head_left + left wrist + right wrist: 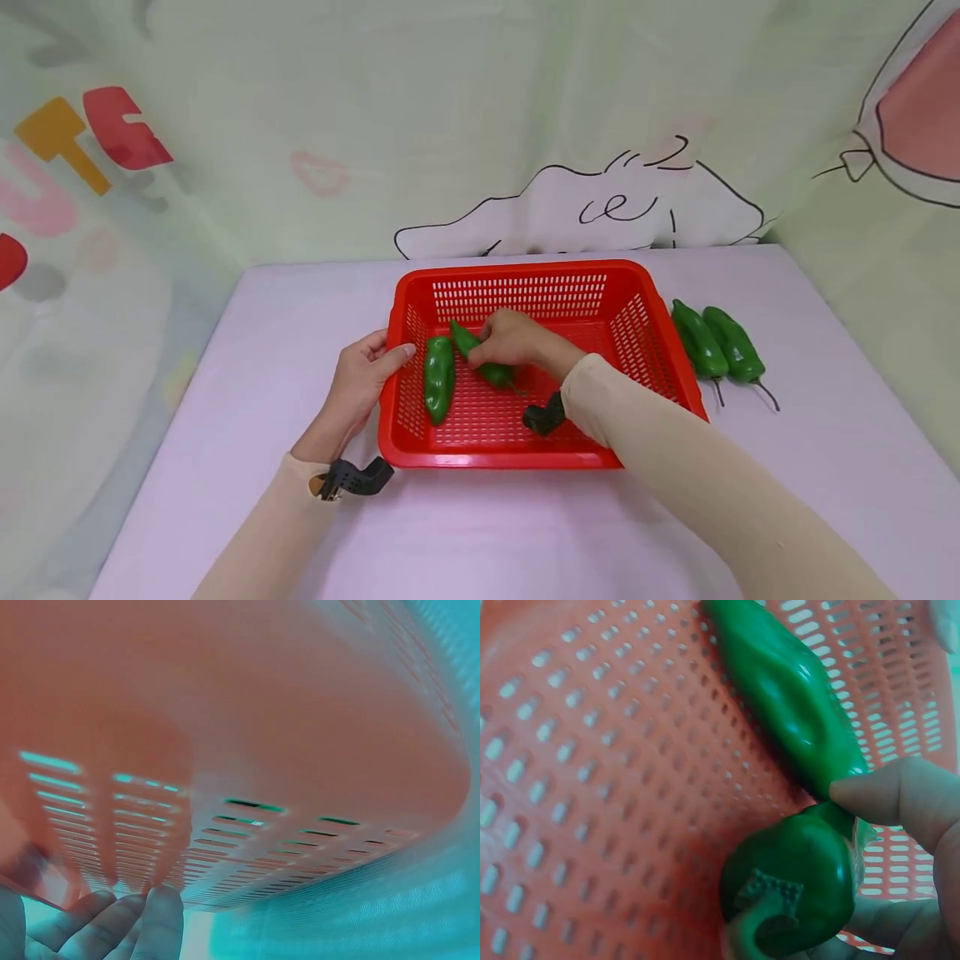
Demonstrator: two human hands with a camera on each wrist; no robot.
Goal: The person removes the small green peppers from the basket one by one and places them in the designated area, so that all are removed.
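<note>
A red plastic basket (pixel 525 460) with slotted walls stands on the table. My left hand (pixel 362 375) grips its left rim, thumb over the top; the left wrist view shows the fingers (pixel 161 919) against the outer slotted wall. Inside the basket, my right hand (pixel 517 340) pinches a green pepper (pixel 498 375) between thumb and fingers. Its stem end (pixel 787 877) faces the right wrist camera. Another green pepper (pixel 438 382) lies along the basket's left wall, just left of the held one. Whether the held pepper touches the basket floor, I cannot tell.
Two more green peppers, one nearer (pixel 700 340) and one farther right (pixel 735 346), lie side by side on the pale table (pixel 300 308), right of the basket. A printed cloth (pixel 337 125) hangs behind the table. Each wrist carries a black camera mount (pixel 360 477).
</note>
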